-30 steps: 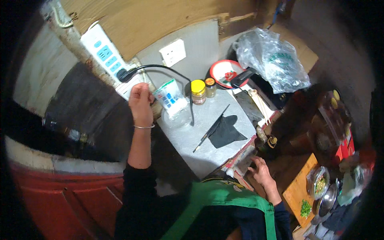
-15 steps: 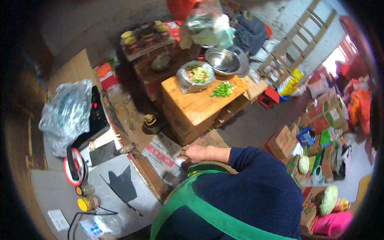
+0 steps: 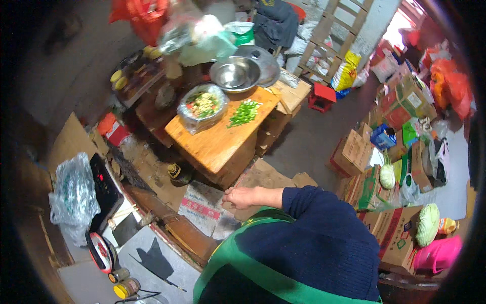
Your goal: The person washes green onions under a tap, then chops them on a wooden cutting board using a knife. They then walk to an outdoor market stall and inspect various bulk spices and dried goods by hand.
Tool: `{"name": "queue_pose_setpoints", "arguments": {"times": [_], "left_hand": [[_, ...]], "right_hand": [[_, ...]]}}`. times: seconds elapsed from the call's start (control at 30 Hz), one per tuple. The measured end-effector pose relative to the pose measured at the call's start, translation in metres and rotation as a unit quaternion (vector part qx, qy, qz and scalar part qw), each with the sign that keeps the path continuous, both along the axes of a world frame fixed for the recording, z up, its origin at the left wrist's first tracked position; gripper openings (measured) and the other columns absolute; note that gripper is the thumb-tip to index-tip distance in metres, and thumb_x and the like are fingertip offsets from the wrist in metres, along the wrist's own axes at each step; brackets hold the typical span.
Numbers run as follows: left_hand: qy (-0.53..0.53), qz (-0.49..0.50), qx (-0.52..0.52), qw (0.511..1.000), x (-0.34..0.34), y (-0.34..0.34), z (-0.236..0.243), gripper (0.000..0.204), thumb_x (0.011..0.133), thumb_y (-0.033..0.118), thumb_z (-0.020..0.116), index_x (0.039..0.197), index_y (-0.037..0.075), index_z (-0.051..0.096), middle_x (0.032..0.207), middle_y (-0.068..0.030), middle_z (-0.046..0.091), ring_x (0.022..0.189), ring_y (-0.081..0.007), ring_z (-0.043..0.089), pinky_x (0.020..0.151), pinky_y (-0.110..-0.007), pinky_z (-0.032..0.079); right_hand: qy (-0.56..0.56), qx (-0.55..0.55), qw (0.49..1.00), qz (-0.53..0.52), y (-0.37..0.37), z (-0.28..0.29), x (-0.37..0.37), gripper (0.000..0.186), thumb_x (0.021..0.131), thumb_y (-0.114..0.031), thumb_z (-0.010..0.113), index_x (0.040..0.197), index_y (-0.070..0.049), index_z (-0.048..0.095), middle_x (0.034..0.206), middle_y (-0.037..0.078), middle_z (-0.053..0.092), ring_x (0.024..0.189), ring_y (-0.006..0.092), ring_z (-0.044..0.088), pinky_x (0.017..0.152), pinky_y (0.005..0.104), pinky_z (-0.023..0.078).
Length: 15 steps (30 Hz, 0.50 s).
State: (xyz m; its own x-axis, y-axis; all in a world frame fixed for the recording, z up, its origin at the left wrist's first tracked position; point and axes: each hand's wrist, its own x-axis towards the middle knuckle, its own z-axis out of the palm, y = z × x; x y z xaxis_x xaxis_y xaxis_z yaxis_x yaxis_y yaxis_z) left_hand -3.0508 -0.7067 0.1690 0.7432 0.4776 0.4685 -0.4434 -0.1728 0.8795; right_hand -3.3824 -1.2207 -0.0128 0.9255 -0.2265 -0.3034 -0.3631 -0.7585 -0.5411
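My right hand (image 3: 240,197) is low in the middle, in front of my dark sleeve and green apron strap, fingers bent and closed, their contents hidden. It is above cardboard and printed paper (image 3: 199,209). Beyond it stands a wooden board (image 3: 204,152) with chopped green onion (image 3: 244,113) and a plastic-covered bowl of mixed chopped food (image 3: 201,105). Steel bowls (image 3: 233,75) stand behind. A dark bottle (image 3: 177,174) is left of the board. My left hand is out of view.
At left are a plastic bag (image 3: 75,197), induction cooker (image 3: 105,190), red-rimmed dish (image 3: 99,252), jars (image 3: 126,288) and grey counter (image 3: 157,238). At right, cardboard boxes (image 3: 352,152), cabbages (image 3: 428,224) and a pink container (image 3: 436,253). A red stool (image 3: 321,96) and wooden ladder (image 3: 331,38) stand at the back.
The view has swung rightward from the counter and power strip toward the board and boxes. My left hand has left the view. My right hand stays low near the cardboard.
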Motion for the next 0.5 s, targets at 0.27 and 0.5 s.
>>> {"name": "queue_pose_setpoints", "arguments": {"times": [0.27,0.5], "left_hand": [[0.266,-0.300,0.036,0.915,-0.080,-0.225,-0.062,0.025,0.087,0.029,0.048,0.073,0.009,0.047,0.061,0.0004,0.038,0.055,-0.0117,0.036,0.050,-0.028,0.031],[0.541,-0.541,0.109,0.635,-0.190,-0.434,-0.121,0.035,0.095,0.040,0.045,0.076,0.011,0.048,0.060,0.0042,0.034,0.054,-0.0082,0.032,0.049,-0.027,0.029]], "right_hand": [[0.014,0.020,0.984,-0.178,-0.065,-0.022,-0.159,0.036,0.081,-0.025,0.060,0.110,-0.004,0.055,0.109,0.018,0.055,0.107,0.0338,0.051,0.089,0.0434,0.043],[0.077,0.054,0.916,-0.391,-0.083,0.005,-0.336,0.042,0.092,-0.039,0.044,0.086,-0.003,0.066,0.085,0.019,0.065,0.086,0.0380,0.061,0.077,0.0480,0.048]]}}
